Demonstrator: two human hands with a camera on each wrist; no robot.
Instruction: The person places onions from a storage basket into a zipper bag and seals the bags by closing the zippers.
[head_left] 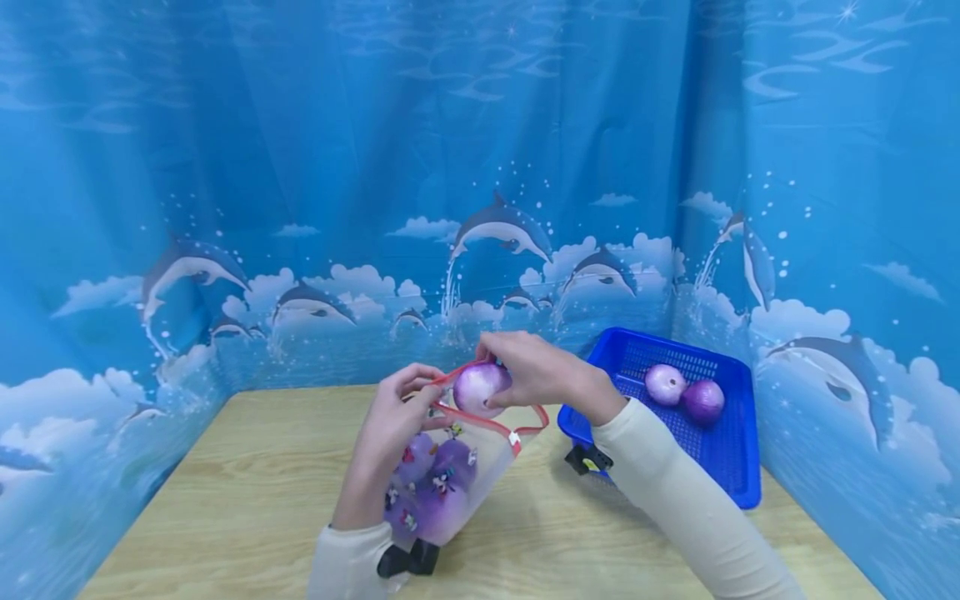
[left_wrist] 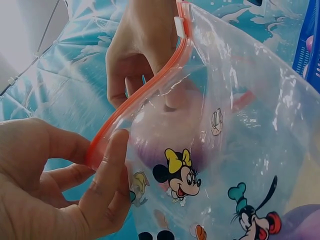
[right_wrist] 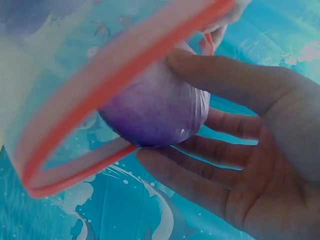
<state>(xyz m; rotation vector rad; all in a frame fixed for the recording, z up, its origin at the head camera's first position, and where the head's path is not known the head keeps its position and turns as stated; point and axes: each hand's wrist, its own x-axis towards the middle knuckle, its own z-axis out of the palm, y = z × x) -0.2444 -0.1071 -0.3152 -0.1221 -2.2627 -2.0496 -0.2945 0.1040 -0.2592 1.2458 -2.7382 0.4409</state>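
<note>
My left hand [head_left: 390, 425] pinches the red zip edge of a clear slider bag [left_wrist: 260, 125] printed with cartoon characters. Several purple onions [head_left: 442, 508] lie in the bag's lower part, showing through the plastic. With thumb and fingers around it, my right hand [head_left: 536, 375] holds a purple-and-white onion [right_wrist: 150, 107] at the bag's mouth. From the left wrist, this onion [left_wrist: 167, 132] appears behind the clear bag wall, just below the red zip. The mouth gapes, and its white slider [head_left: 514, 437] sits at the near right end.
To the right, a blue plastic basket [head_left: 750, 450] stands on the wooden table [head_left: 247, 483]. Inside it are a paler onion [head_left: 664, 384] and a darker onion [head_left: 703, 403], side by side. A blue dolphin-print curtain [head_left: 360, 167] hangs behind and around the table.
</note>
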